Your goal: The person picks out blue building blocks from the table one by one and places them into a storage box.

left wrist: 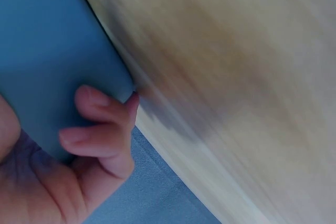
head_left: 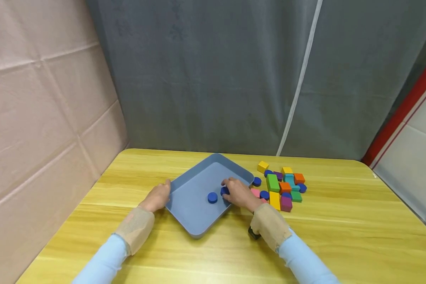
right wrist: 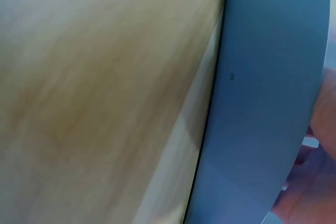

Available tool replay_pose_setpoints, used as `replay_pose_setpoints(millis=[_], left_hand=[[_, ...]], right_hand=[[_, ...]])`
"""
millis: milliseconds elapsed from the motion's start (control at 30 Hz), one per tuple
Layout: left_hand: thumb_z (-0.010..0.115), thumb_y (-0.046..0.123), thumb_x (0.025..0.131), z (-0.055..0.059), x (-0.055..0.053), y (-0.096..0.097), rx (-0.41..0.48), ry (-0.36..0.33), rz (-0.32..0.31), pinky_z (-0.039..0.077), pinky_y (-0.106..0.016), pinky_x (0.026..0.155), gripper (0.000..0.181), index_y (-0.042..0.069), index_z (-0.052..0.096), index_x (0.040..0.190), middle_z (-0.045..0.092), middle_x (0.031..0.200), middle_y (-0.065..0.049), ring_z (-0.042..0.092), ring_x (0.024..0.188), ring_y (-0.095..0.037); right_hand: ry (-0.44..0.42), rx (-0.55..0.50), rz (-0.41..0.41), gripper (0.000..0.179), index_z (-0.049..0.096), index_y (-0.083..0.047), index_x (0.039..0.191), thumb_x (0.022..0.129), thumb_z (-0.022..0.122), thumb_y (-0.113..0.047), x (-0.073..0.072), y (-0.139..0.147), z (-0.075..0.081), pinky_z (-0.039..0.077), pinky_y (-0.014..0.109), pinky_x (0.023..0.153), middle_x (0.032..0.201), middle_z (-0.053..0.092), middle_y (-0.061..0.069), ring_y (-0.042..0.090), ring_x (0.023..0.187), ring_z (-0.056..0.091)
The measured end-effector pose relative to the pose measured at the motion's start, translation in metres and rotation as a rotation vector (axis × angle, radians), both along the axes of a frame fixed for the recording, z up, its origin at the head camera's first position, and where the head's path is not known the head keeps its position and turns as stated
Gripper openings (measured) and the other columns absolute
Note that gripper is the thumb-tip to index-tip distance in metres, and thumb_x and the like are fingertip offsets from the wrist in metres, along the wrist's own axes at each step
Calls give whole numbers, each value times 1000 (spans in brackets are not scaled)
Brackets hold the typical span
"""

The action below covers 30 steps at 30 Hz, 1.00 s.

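Observation:
A grey-blue tray (head_left: 195,221) lies turned at an angle on the table. My left hand (head_left: 158,196) grips its left corner; in the left wrist view, curled fingers (left wrist: 97,140) press the outside of the wall, with part of the thumb at the left edge. My right hand (head_left: 239,193) reaches over the tray's right side, and its fingers hold a blue disc (head_left: 224,191) low inside the tray, partly covered by them. Another blue disc (head_left: 212,197) lies flat just left of it. In the right wrist view the tray wall (right wrist: 252,98) hides most of that hand.
Right of the tray lies a loose group of coloured blocks, among them a green block (head_left: 273,183), a yellow block (head_left: 275,200), a purple block (head_left: 286,204) and several blue discs. A grey curtain (head_left: 206,79) hangs behind the wooden table (head_left: 340,221).

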<state>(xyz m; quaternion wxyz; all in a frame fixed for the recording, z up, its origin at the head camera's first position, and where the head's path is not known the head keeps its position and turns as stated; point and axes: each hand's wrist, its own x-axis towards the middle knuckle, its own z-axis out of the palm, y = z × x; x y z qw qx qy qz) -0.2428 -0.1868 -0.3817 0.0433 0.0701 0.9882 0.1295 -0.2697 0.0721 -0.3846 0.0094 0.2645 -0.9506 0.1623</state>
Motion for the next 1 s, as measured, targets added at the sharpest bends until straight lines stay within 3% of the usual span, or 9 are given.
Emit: replay_pose_setpoints(millis=[267,533,1000], left_hand=[[55,-6,78,2,-1,0,-5,7,-2,51,-40,70,53,-16,30,124,54,99,-34,57,82,-33],[56,-6,78,2,-2,0,-16,10,-11,51,-41,71,50,-16,33,121,55,96,-33,58,85,-36],[56,-6,78,4,3,0,-15,4,-9,48,-45,77,52,-17,31,123,53,99,-35,56,91,-39]], right_hand=[[19,-5,-14,33,60,-2,107,79,66,-19,0,1,2,52,29,72,94,57,10,16,76,54],[92,-44,15,30,61,-1,103,80,65,-20,2,5,3,52,30,71,92,58,11,18,77,56],[97,-110,-32,27,61,-3,104,81,64,-16,8,11,15,53,29,70,94,59,9,18,78,58]])
